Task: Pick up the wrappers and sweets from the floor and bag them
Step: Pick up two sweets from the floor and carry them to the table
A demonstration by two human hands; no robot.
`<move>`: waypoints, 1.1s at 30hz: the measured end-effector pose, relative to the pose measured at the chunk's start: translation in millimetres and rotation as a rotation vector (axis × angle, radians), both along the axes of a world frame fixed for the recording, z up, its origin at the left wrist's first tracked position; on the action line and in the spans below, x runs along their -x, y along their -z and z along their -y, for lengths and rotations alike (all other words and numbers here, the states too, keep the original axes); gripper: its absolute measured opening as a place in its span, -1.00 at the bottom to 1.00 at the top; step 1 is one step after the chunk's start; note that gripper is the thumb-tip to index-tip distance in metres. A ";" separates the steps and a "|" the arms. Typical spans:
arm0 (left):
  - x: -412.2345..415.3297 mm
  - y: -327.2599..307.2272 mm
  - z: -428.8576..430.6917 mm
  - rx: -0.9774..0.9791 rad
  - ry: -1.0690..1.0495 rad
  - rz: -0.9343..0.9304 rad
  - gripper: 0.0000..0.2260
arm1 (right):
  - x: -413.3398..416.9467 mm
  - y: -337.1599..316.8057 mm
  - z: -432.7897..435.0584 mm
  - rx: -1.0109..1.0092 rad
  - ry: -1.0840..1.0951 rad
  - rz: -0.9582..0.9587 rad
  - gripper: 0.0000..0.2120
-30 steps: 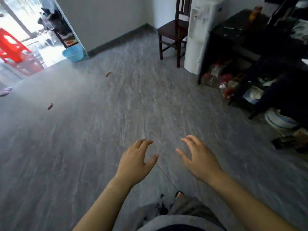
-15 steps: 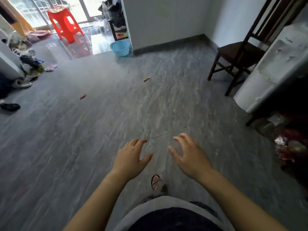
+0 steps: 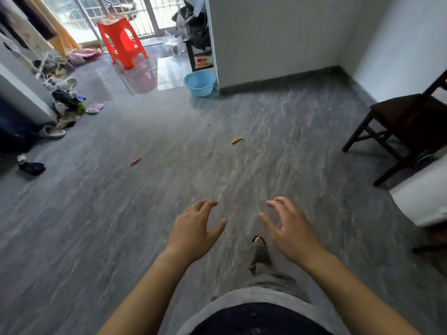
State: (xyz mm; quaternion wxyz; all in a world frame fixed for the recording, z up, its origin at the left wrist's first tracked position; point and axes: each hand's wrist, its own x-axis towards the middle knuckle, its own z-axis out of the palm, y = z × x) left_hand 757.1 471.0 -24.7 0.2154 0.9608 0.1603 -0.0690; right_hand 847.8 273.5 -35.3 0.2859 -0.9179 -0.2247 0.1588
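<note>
Two small sweets lie on the grey floor well ahead of me: a red wrapped sweet (image 3: 135,161) to the left and a yellow-orange one (image 3: 236,140) further off, near the middle. My left hand (image 3: 193,228) and my right hand (image 3: 287,228) hover side by side in front of my body, palms down, fingers spread, both holding nothing. They are far short of either sweet. No bag is in view.
A dark wooden chair (image 3: 401,126) and a white appliance (image 3: 423,199) stand at the right. A blue basin (image 3: 200,82) sits by the wall corner, a red stool (image 3: 121,42) beyond it. Shoes and clutter (image 3: 63,102) line the left side. My slippered foot (image 3: 260,243) is below my hands.
My view has swung left, bringing the red stool, basin and shoe pile into sight and pushing the chair to the right. Both sweets appear closer. My hands stay spread and hold nothing.
</note>
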 end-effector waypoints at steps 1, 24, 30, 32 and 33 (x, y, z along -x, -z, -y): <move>-23.8 -0.1 -11.4 -0.005 -0.016 -0.003 -0.51 | -29.1 -1.5 -14.4 -0.011 -0.015 0.008 -0.52; -434.4 -2.1 -329.4 -0.083 0.007 -0.097 -0.52 | -438.5 20.5 -317.1 -0.025 -0.003 -0.147 -0.57; -544.9 23.7 -385.5 -0.068 0.104 -0.153 -0.50 | -528.9 58.6 -368.0 -0.024 0.061 -0.192 -0.55; -580.2 40.0 -398.9 -0.082 0.132 -0.195 -0.50 | -561.1 79.3 -383.7 -0.028 0.083 -0.216 -0.56; -597.2 50.2 -406.1 -0.081 0.132 -0.219 -0.50 | -578.0 92.5 -392.9 -0.019 0.080 -0.233 -0.56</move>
